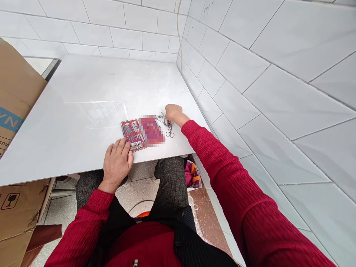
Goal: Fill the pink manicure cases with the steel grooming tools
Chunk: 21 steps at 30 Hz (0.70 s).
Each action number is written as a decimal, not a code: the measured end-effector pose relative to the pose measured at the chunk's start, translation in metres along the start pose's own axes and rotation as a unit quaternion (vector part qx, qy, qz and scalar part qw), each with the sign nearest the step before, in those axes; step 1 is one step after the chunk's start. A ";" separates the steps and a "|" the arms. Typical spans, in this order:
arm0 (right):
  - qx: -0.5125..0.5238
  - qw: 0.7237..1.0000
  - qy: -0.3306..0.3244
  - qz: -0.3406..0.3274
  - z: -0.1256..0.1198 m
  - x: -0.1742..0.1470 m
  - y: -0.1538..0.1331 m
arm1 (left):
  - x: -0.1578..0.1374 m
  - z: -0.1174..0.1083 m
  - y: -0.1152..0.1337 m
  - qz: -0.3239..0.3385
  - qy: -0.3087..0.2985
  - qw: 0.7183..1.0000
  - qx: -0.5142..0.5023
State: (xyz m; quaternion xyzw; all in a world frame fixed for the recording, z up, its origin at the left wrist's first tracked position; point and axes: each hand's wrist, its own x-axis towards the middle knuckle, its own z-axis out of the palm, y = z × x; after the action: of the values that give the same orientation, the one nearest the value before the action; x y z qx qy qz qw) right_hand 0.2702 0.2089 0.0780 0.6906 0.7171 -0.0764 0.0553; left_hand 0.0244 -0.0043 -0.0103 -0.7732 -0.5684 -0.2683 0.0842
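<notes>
A manicure set case (134,135) lies open on the white table, with several metal tools strapped in its red-purple inside. My left hand (118,159) rests flat at the table's front edge, fingers stretched out, its fingertips at the case's lower left corner. Right of the case is a purple and red flat piece (151,130), blurred over. Beyond it lie small loose metal tools (160,118) and a pair of small scissors (170,134) with its loops toward me. Over these tools my right hand (174,112) is closed, its fingertips turned away; whatever they grip is hidden.
White tiled walls (233,70) border the table (91,81) at the back and right. Cardboard boxes (16,92) stand at the left. Below the table's right side is a container (193,174) with purple and orange things. A cable (179,33) hangs in the corner.
</notes>
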 end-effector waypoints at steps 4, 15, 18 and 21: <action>-0.010 0.999 -0.033 0.006 -0.003 0.010 0.001 | 0.000 0.000 0.000 -0.004 -0.002 1.000 -0.004; 0.272 0.960 -0.054 0.052 0.003 0.012 0.012 | 0.000 -0.001 0.001 0.001 -0.007 1.000 0.009; 0.376 0.925 -0.036 0.029 0.003 0.002 0.015 | 0.000 -0.001 0.000 -0.001 -0.008 1.000 0.006; 0.474 0.879 -0.056 -0.002 0.006 -0.008 0.010 | -0.001 0.000 0.000 0.000 -0.009 1.000 0.009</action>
State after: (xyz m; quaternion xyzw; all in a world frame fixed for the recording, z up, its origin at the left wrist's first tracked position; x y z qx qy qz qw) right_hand 0.2802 0.2006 0.0729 0.6270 0.5926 -0.4458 -0.2387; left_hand 0.0244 -0.0050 -0.0106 -0.7747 -0.5716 -0.2563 0.0862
